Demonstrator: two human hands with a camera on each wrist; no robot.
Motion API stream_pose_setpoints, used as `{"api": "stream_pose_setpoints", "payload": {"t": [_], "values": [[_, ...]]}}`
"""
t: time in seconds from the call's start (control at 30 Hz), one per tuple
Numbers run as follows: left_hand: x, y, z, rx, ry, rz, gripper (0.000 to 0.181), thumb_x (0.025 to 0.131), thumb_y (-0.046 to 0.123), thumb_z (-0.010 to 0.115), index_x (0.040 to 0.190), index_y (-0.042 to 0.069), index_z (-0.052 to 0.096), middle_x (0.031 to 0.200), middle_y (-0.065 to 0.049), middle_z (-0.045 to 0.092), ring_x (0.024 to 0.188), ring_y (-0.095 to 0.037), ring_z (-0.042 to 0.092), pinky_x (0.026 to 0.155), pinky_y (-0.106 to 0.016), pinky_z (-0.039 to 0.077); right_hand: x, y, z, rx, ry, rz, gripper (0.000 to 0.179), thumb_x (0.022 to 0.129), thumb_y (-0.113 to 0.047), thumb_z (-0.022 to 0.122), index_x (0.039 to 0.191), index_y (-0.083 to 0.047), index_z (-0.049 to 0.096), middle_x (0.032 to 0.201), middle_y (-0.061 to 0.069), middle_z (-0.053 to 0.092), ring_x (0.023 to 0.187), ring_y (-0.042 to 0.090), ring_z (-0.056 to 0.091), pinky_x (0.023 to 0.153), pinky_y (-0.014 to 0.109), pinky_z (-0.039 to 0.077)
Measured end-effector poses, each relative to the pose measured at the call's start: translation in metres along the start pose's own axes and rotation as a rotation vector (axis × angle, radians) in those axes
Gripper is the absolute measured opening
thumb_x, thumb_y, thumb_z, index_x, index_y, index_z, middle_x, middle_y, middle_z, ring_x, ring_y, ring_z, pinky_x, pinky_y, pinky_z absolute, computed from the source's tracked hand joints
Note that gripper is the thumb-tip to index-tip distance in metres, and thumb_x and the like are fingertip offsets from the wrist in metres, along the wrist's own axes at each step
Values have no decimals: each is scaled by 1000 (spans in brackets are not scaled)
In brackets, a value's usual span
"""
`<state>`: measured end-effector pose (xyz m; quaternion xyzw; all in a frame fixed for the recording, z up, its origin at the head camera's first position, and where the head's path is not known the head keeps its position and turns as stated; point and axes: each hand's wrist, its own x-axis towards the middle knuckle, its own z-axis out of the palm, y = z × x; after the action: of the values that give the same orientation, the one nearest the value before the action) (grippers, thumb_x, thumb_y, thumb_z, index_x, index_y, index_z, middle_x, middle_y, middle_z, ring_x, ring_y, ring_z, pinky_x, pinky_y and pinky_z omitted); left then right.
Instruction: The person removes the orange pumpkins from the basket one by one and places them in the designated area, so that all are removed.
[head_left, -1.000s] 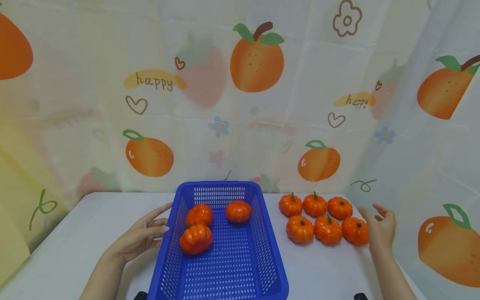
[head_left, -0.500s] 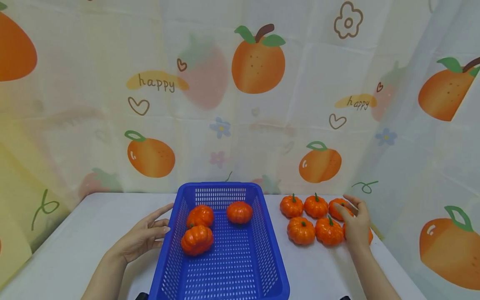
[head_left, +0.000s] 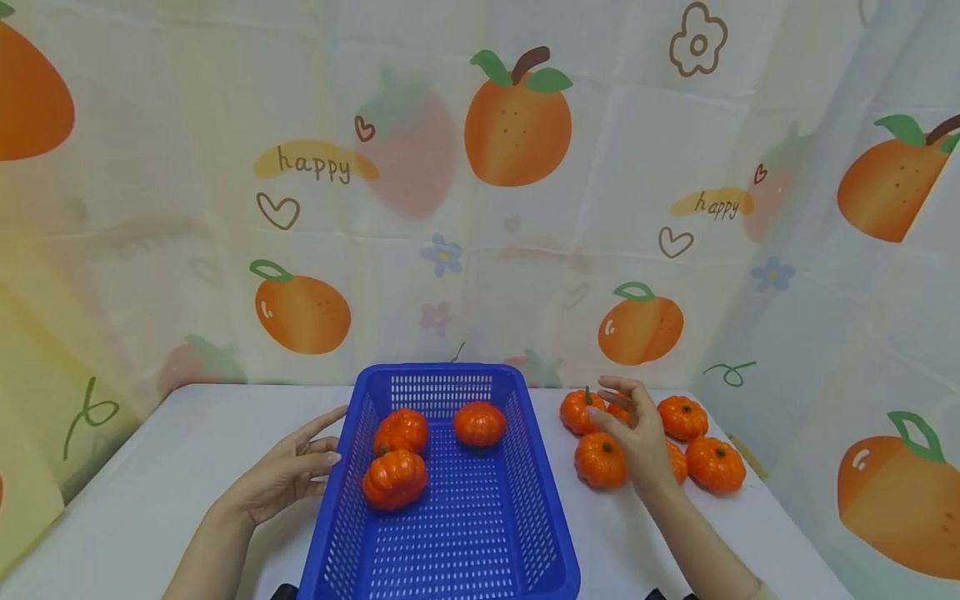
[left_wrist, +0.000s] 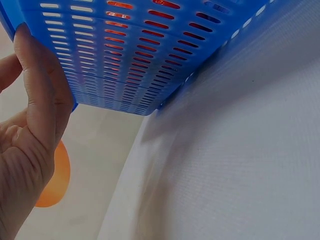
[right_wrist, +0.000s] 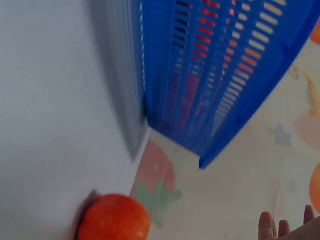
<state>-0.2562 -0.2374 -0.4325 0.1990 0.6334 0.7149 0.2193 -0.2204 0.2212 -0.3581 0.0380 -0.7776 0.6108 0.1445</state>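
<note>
Tabletop [head_left: 622, 542] — right hand [head_left: 639, 429] over pumpkins [head_left: 600, 462], fingers apart

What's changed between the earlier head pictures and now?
The right hand has moved left, from the right edge of the six loose pumpkins to where it partly covers the middle ones in the head view. It holds nothing. The left hand stays touching the blue basket; the three pumpkins inside and the loose ones stay put.

Glossy, ribbed pumpkins [head_left: 601, 462] — smooth plastic basket [head_left: 457, 517] — matt, creased cloth backdrop [head_left: 525, 225].
</note>
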Motion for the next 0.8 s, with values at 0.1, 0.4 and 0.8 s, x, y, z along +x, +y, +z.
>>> {"api": "stream_pose_setpoints", "payload": {"t": [0.1,0.4,0.8], "values": [[0,0,0,-7,-10,14,71,102,7,45,160,17,5,106,8,64,95,-8,70,87,-33,60,0,-3,14,19,-53,-12,45,92,-14,63,133,-4,47,131,-10,48,120,6,51,91,12,50],[0,-1,0,-10,-13,21,71,102,7,45,160,17,6,105,9,63,94,-8,70,85,-31,60,4,2,55,86,-260,-50,49,87,-10,68,131,-3,48,142,18,46,132,41,45,99,27,52],[-1,-2,-1,-14,-6,19,68,102,6,44,159,20,10,103,10,61,92,-6,70,84,-28,60,7,-4,100,-31,-482,-23,54,84,-26,75,130,-10,52,137,19,54,125,40,54,103,47,52]]}}
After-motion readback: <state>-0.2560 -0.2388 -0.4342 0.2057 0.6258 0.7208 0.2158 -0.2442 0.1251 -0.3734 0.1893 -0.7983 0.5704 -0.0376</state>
